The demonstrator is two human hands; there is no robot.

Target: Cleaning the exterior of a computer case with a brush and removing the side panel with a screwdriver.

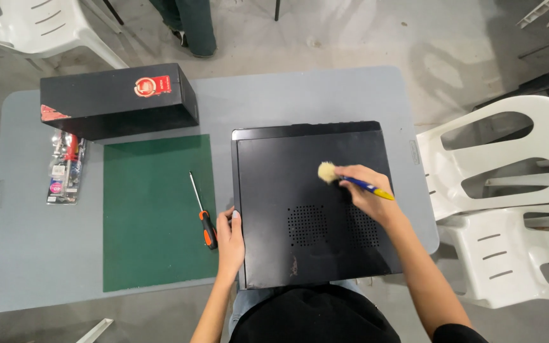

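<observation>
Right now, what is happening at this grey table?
A person sits at the grey table and brushes the flat black metal computer case. The right hand holds a small brush with a blue and yellow handle, its pale bristles on the case's side panel. The left hand steadies the case's left edge. An orange-handled screwdriver lies on the green mat beside a black box.

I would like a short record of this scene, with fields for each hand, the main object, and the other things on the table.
Right hand: holds a brush, bristles on the computer case
Left hand: rests on the case's left edge
Computer case: black, lying flat on the grey table
Green mat: left of the case, a screwdriver lies on it
Black box: far left
Tool pack: beside the mat
</observation>
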